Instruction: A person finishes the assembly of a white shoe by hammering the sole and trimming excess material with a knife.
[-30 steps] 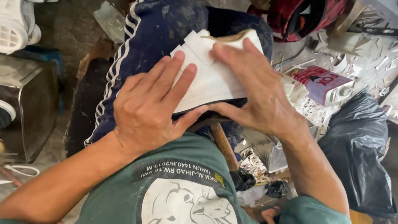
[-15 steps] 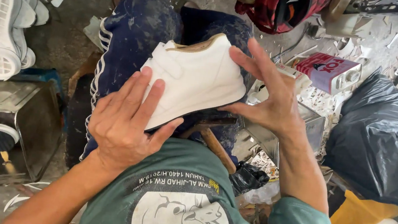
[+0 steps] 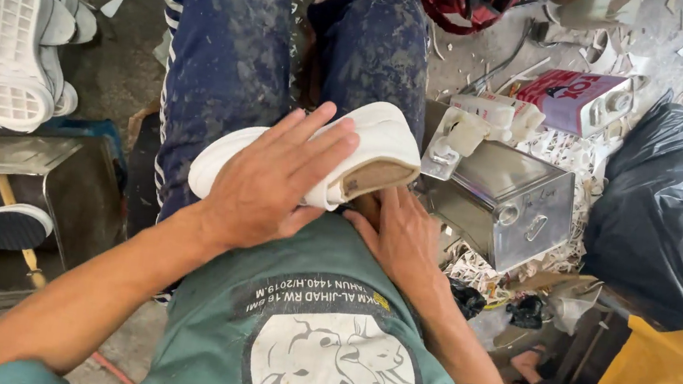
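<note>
A white shoe upper (image 3: 373, 148) lies across my lap, on dark blue trousers with white side stripes. Its tan inner opening faces right and toward me. My left hand (image 3: 273, 179) presses flat on top of the shoe, fingers spread toward its heel end. My right hand (image 3: 401, 234) sits under the shoe's opening, fingers pointing up against its underside, close to my green shirt.
A shiny metal box (image 3: 505, 199) with a white glue-smeared tool (image 3: 462, 133) on it stands right of my knee. A black plastic bag (image 3: 676, 224) lies further right. White soles (image 3: 3, 46) are stacked at the left, above a metal table (image 3: 8, 151). Scraps litter the floor.
The shoe has turned and come down onto my lap. My left hand now lies on top of it, and my right hand has slid from its side to under the opening.
</note>
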